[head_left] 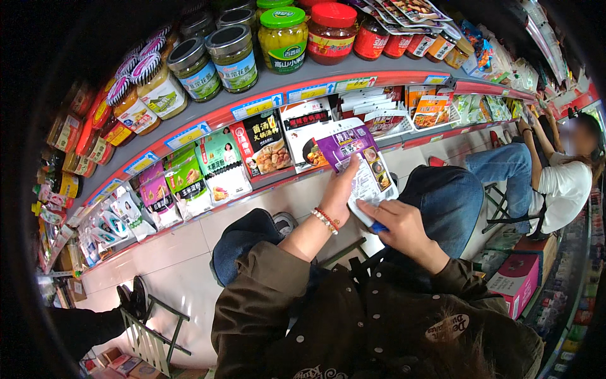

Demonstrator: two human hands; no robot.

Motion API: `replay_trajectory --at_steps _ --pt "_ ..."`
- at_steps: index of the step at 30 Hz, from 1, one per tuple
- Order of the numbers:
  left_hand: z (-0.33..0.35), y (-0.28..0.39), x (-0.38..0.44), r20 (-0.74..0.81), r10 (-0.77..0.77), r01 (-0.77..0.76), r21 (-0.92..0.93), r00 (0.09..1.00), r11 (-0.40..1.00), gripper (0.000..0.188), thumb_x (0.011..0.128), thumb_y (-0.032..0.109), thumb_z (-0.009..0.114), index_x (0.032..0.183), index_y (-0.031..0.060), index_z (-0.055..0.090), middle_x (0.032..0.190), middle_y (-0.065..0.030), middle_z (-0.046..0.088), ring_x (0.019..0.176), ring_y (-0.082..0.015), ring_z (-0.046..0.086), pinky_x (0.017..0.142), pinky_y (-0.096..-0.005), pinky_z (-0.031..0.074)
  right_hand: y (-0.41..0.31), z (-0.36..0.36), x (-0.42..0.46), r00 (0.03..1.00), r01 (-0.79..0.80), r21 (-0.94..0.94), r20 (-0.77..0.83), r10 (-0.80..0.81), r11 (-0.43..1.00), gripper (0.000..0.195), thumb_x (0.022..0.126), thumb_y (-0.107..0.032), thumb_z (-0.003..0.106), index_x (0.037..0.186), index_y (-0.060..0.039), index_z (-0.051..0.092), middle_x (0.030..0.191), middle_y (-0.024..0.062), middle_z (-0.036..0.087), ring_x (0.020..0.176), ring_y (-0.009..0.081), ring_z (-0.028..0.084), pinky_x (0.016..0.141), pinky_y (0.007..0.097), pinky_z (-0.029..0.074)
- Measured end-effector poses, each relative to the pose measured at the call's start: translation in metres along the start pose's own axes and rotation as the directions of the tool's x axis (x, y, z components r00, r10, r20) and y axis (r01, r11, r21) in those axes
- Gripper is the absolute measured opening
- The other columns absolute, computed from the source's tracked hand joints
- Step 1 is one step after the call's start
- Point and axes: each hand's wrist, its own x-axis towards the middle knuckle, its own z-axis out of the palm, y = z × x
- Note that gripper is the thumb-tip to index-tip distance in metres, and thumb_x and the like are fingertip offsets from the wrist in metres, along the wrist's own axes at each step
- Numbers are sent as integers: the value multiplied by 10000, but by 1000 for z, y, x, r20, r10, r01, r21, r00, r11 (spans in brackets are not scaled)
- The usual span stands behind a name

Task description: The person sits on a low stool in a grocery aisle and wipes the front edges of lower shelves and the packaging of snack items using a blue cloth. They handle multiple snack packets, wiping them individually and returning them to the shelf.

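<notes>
My left hand (pixel 340 189), with beaded bracelets at the wrist, grips a purple and white seasoning packet (pixel 338 146) by its left side. The packet is tilted, its printed panel and small food pictures facing up. My right hand (pixel 401 225) is curled at the packet's lower end, a fingertip on its surface. A small blue item (pixel 378 227) shows under those right fingers; most of it is hidden, so its kind is unclear. Just beyond the packet, a white hot-pot seasoning pouch (pixel 299 135) and a black soup-base pouch (pixel 268 147) stand on the lower shelf.
The upper shelf holds a green-lidded pickle jar (pixel 283 42), a red-lidded sauce jar (pixel 331 35) and other jars. Starch bags (pixel 222 166) line the lower shelf. A seated person (pixel 563 184) is at right. A folding stool (pixel 154 331) stands lower left, beside another person's shoes (pixel 134 297).
</notes>
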Motion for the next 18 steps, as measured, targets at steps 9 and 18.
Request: replay_trajectory --at_steps 9,18 --pt "-17 -15 -12 169 16 -58 249 985 967 407 950 351 498 1246 71 491 1150 -63 595 1015 -162 595 886 -309 470 -4 -10 42 930 47 308 -360 71 950 328 750 -36 670 1072 -92 651 825 112 589 735 278 569 645 349 467" --pt "4 -5 -14 61 -47 24 334 997 942 496 966 422 459 1249 16 491 1174 -90 591 1042 -160 580 904 -310 456 99 -7 70 786 -275 33 -568 244 961 204 782 -16 609 976 -73 645 884 127 606 808 325 603 683 364 485"
